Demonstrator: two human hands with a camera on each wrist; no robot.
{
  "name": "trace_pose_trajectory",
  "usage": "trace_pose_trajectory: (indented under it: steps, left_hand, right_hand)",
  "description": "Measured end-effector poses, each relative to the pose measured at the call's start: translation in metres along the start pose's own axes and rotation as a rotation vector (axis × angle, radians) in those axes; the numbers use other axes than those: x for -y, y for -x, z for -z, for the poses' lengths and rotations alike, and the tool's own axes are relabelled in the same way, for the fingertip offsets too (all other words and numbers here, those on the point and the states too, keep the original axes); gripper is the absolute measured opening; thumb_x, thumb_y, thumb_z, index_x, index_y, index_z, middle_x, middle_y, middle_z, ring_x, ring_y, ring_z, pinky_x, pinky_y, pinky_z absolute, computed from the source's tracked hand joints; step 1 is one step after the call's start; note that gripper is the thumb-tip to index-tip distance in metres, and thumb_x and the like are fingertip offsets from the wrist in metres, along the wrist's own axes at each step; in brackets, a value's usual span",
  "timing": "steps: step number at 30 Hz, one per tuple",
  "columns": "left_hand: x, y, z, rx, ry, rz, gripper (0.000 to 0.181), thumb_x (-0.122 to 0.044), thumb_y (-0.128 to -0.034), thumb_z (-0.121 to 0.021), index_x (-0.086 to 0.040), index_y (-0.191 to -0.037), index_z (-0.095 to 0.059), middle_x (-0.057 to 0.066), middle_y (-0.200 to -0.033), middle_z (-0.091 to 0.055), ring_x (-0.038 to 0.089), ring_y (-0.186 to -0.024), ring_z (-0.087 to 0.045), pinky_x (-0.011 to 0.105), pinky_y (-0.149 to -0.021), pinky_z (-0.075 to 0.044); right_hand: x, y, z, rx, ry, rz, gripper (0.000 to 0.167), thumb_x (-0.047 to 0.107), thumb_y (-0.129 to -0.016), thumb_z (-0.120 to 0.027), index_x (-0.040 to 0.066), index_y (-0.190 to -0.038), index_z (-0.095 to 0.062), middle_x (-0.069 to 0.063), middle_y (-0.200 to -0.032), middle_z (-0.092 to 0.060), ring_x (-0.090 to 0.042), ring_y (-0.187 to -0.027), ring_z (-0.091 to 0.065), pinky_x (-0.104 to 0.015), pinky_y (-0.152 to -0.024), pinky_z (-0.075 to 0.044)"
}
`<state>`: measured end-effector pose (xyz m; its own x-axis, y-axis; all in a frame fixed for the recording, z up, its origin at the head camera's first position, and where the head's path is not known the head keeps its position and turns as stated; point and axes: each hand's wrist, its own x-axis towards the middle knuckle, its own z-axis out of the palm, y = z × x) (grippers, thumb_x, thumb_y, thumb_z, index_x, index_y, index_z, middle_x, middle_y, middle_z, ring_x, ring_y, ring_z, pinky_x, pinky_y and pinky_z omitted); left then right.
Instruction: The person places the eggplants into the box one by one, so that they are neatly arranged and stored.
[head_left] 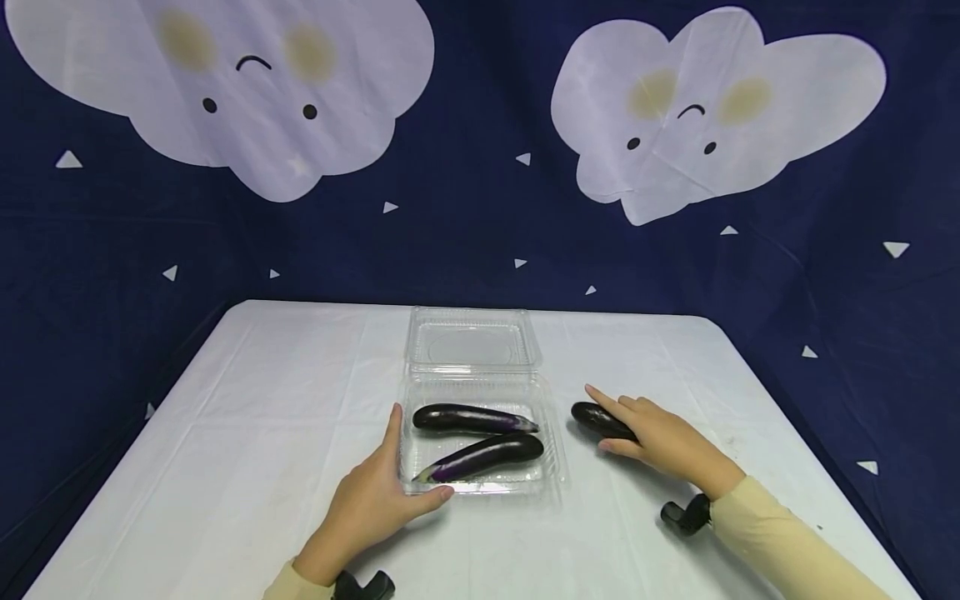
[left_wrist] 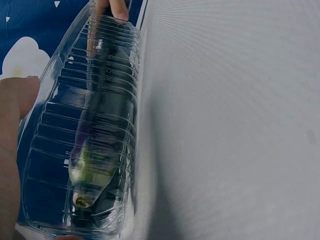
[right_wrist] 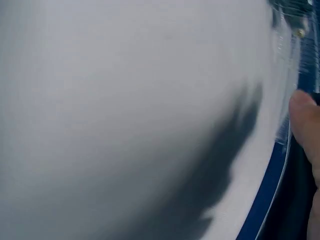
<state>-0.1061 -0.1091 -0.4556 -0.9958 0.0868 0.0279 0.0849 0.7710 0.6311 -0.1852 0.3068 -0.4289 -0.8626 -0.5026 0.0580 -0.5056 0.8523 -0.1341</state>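
Note:
Two dark purple eggplants [head_left: 474, 419] lie side by side in the base of a clear plastic container [head_left: 555, 467], its lid [head_left: 474, 343] folded open toward the back. The left hand [head_left: 367, 500] rests against the container's left and front edges, thumb and fingers spread; the left wrist view shows the ribbed container wall [left_wrist: 85, 120] up close with a green stem end [left_wrist: 92, 175] behind it. Right of the container, the right hand [head_left: 663, 439] grips a third eggplant [head_left: 600, 419], whose far end sticks out between thumb and fingers. In the right wrist view only a thumb [right_wrist: 306, 120] shows.
A white cloth covers the table [head_left: 262, 417]. Behind and beside it hangs a dark blue curtain [head_left: 480, 233] with white clouds and small triangles. A black wrist strap [head_left: 686, 515] is on the right wrist, another on the left.

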Motion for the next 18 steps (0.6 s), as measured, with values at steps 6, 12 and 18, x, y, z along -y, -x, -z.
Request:
trace_pose_trajectory:
  steps: [6, 12, 18]
  left_hand:
    - [0.000, 0.000, -0.001, 0.004, -0.005, 0.003, 0.134, -0.078, -0.0661, -0.072, -0.013, -0.161, -0.004, 0.022, -0.143, -0.055, 0.034, -0.108, -0.068, 0.038, -0.064, -0.053]
    - [0.000, 0.000, -0.001, -0.003, -0.011, 0.007, 0.134, -0.079, -0.0656, -0.072, -0.012, -0.161, -0.005, 0.022, -0.142, -0.055, 0.034, -0.109, -0.068, 0.038, -0.064, -0.053]
    - [0.000, 0.000, -0.001, -0.001, -0.013, 0.005, 0.134, -0.079, -0.0657, -0.072, -0.012, -0.161, -0.004, 0.021, -0.143, -0.055, 0.034, -0.110, -0.067, 0.038, -0.065, -0.053]
  right_hand:
    - [0.000, -0.011, 0.014, -0.015, 0.038, 0.033, 0.077, 0.052, -0.093, -0.064, 0.037, -0.157, -0.024, 0.010, -0.098, -0.058, -0.011, -0.091, -0.054, -0.039, -0.079, -0.050]
    - [0.006, -0.025, 0.028, -0.035, 0.066, 0.052, 0.076, 0.045, -0.093, -0.066, 0.041, -0.157, -0.024, 0.010, -0.094, -0.055, -0.010, -0.084, -0.051, -0.035, -0.072, -0.047]
    - [0.020, -0.039, 0.039, -0.052, 0.083, 0.091, 0.072, 0.047, -0.095, -0.063, 0.042, -0.156, -0.026, 0.010, -0.091, -0.052, -0.009, -0.078, -0.047, -0.030, -0.068, -0.043]
